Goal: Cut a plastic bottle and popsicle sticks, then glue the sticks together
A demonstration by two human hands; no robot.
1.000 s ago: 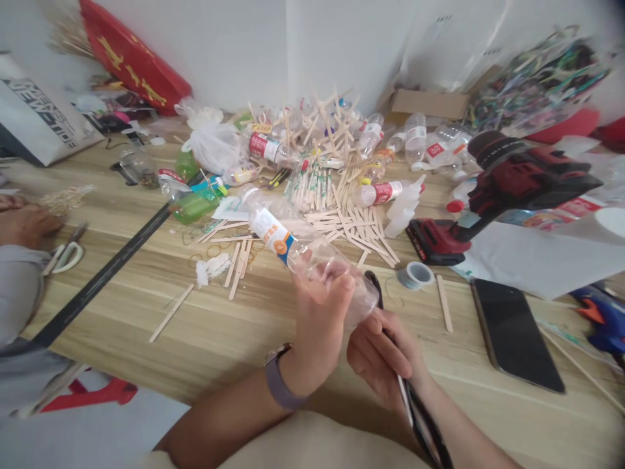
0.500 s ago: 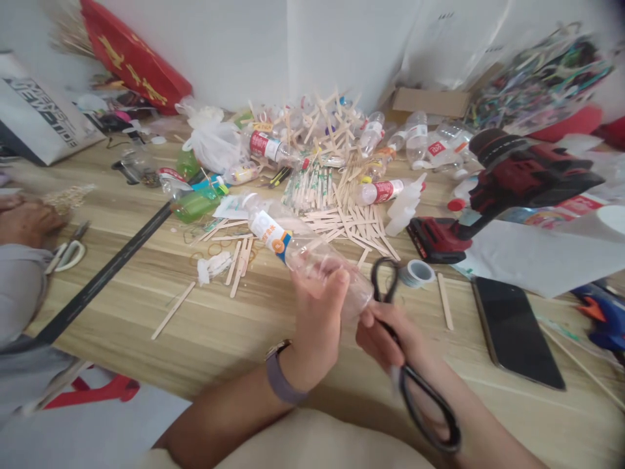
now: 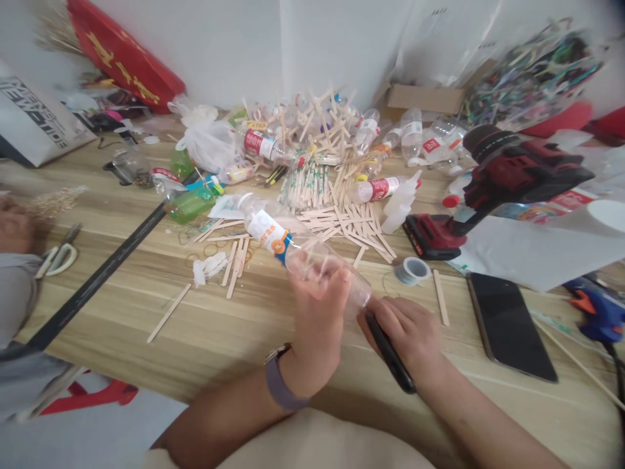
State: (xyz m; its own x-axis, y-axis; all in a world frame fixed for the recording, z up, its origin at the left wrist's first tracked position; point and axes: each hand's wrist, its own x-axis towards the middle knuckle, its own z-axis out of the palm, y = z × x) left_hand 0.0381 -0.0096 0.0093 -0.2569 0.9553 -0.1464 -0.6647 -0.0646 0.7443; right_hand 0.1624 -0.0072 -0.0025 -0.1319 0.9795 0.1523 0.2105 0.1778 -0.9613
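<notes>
A clear plastic bottle (image 3: 266,236) with a white, orange and blue label lies slantwise in front of me, neck pointing up and left. My left hand (image 3: 319,316) is closed around its lower body, thumb on top. At the bottle's base is my right hand (image 3: 407,329), wrapped round black-handled scissors (image 3: 390,358). Only a handle shows, turned edge-on; the blades are hidden at the bottle's end, so I cannot tell whether they cut into it. Beyond the bottle, many flat wooden sticks (image 3: 359,229) are spread on the table.
A red cordless drill (image 3: 434,236) stands at right, near a tape roll (image 3: 413,270) and a black phone (image 3: 510,326). Other bottles (image 3: 378,189) crowd the back. At left lie white-handled scissors (image 3: 62,258), beside another person's hand (image 3: 14,228).
My right hand has rotated, so the scissors' looped handles, seen spread before, now appear as one edge-on handle. My left hand still holds the bottle. The view has shifted slightly.
</notes>
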